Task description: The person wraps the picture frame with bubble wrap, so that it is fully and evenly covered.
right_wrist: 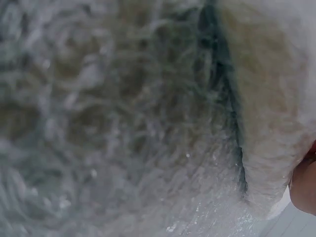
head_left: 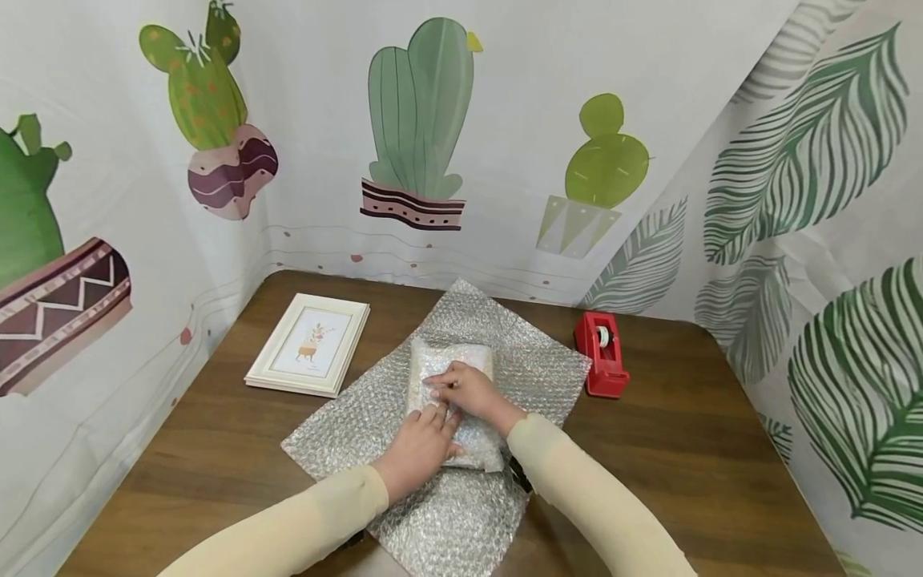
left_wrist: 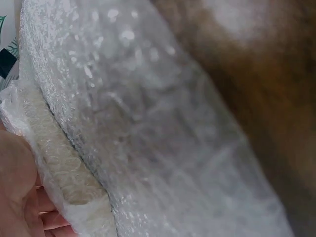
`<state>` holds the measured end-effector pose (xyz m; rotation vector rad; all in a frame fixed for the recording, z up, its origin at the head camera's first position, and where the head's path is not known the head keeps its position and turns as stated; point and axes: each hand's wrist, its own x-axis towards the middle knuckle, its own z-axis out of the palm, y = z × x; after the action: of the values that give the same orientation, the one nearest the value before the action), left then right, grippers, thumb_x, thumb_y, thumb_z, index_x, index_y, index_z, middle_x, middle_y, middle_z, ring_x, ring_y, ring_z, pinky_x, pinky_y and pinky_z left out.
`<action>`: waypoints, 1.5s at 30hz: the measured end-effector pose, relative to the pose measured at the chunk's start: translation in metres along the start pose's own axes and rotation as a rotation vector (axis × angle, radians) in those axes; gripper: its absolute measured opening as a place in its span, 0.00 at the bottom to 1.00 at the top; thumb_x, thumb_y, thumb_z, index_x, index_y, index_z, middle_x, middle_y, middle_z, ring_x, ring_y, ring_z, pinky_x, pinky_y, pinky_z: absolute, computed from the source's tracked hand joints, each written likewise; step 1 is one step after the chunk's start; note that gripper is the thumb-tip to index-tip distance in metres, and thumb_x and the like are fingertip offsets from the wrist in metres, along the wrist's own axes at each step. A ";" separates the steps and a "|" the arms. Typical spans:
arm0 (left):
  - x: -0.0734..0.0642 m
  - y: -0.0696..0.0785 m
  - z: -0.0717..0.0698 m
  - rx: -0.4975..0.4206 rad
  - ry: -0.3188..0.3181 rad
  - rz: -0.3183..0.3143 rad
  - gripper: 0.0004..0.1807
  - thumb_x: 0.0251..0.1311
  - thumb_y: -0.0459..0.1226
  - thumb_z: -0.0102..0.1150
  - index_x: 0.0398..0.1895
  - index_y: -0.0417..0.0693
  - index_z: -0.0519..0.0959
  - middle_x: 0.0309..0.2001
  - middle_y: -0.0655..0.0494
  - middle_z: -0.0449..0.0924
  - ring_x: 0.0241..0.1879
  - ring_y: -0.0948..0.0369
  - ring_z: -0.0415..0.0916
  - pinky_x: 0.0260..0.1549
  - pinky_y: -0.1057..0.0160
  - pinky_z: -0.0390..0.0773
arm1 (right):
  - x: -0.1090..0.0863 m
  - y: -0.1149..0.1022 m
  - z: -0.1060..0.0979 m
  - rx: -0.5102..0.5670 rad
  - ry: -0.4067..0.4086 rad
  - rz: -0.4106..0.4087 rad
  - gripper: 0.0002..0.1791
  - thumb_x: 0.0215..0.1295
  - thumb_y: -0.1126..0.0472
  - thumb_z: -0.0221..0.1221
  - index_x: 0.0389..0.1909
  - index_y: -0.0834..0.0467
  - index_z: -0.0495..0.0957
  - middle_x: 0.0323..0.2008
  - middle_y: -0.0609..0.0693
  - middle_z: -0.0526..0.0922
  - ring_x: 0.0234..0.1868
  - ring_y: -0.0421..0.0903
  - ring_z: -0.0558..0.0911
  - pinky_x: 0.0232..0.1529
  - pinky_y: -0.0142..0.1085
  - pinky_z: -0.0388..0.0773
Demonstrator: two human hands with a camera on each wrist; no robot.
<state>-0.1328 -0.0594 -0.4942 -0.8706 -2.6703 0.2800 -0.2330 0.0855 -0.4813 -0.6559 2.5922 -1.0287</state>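
A flat package (head_left: 472, 359) wrapped in bubble wrap lies in the middle of a larger bubble wrap sheet (head_left: 534, 353). My left hand (head_left: 418, 445) rests on the package's lower left part, fingers reaching across its top. Just above it, my right hand (head_left: 472, 394) presses on the package with its index finger stretched to the left. Close up in the left wrist view, the package's wrapped side edge (left_wrist: 64, 153) runs beside the left hand (left_wrist: 19, 182). The right wrist view shows a bit of the right hand (right_wrist: 303, 185) at the package's corner.
A stack of white picture frames (head_left: 310, 344) lies at the left on the brown wooden table (head_left: 671, 449). A red tape dispenser (head_left: 602, 357) stands at the right, close to the sheet's right corner. Behind the table hangs a cloth (head_left: 310, 120) printed with cacti and leaves.
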 end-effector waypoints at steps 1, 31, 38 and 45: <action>0.000 0.000 -0.001 0.000 0.007 -0.002 0.32 0.68 0.62 0.50 0.63 0.52 0.81 0.61 0.52 0.85 0.55 0.59 0.78 0.42 0.64 0.80 | 0.000 0.000 0.000 -0.014 0.003 -0.001 0.18 0.69 0.56 0.65 0.58 0.51 0.85 0.34 0.49 0.77 0.28 0.38 0.70 0.31 0.28 0.71; -0.006 0.001 0.002 -0.111 -0.064 -0.204 0.43 0.62 0.67 0.54 0.60 0.36 0.72 0.66 0.33 0.75 0.70 0.45 0.73 0.65 0.52 0.78 | 0.004 -0.010 0.008 -0.181 0.090 0.004 0.39 0.63 0.57 0.70 0.74 0.59 0.68 0.26 0.47 0.75 0.25 0.38 0.67 0.29 0.29 0.66; -0.003 0.000 -0.002 -0.043 -0.086 -0.184 0.41 0.64 0.69 0.50 0.56 0.40 0.73 0.65 0.35 0.78 0.66 0.47 0.77 0.59 0.53 0.82 | 0.002 -0.012 0.006 -0.266 0.115 0.023 0.40 0.63 0.53 0.70 0.73 0.62 0.67 0.38 0.54 0.85 0.36 0.46 0.82 0.43 0.38 0.82; 0.003 -0.001 -0.007 -0.031 -0.136 -0.187 0.41 0.62 0.70 0.50 0.56 0.44 0.74 0.65 0.37 0.79 0.65 0.48 0.79 0.58 0.54 0.82 | -0.006 -0.008 0.003 -0.389 0.155 0.074 0.40 0.61 0.44 0.69 0.70 0.57 0.71 0.50 0.60 0.89 0.48 0.58 0.89 0.49 0.51 0.86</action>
<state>-0.1332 -0.0582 -0.4867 -0.6246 -2.8642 0.2621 -0.2240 0.0810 -0.4773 -0.5778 2.9607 -0.5750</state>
